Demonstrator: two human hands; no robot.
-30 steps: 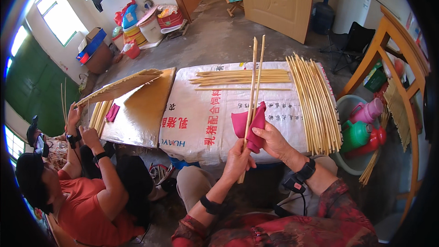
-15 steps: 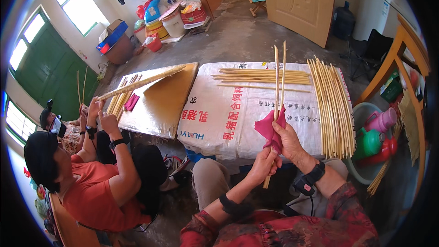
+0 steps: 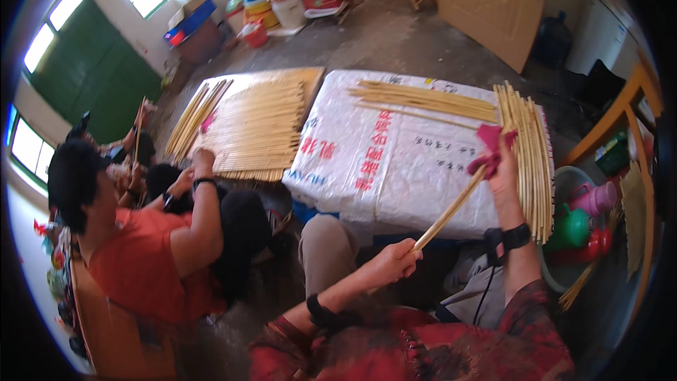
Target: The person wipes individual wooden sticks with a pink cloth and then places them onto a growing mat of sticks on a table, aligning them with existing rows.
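Observation:
My left hand (image 3: 395, 262) is closed round the lower part of a pair of pale wooden sticks (image 3: 450, 215), held slanting up to the right in front of the table. Higher up, my right hand (image 3: 503, 169) grips a magenta cloth (image 3: 488, 152) wrapped about their upper end. Just beyond it, a thick row of similar sticks (image 3: 530, 169) lies along the table's right end. A smaller group of sticks (image 3: 427, 101) rests crosswise at the far side of the white printed sheet (image 3: 338, 162).
At left, a person in an orange top (image 3: 151, 261) sits by a board bearing a mat of joined sticks (image 3: 257, 127) and loose sticks (image 3: 197, 120). Another person sits beyond. Right of the table stand a basin with a green jug (image 3: 570, 229) and a wooden frame (image 3: 613, 116).
My right hand and the cloth have slid up the sticks, which now slant instead of standing upright. The neighbour's stick mat, tilted up before, now lies flat. The view has shifted.

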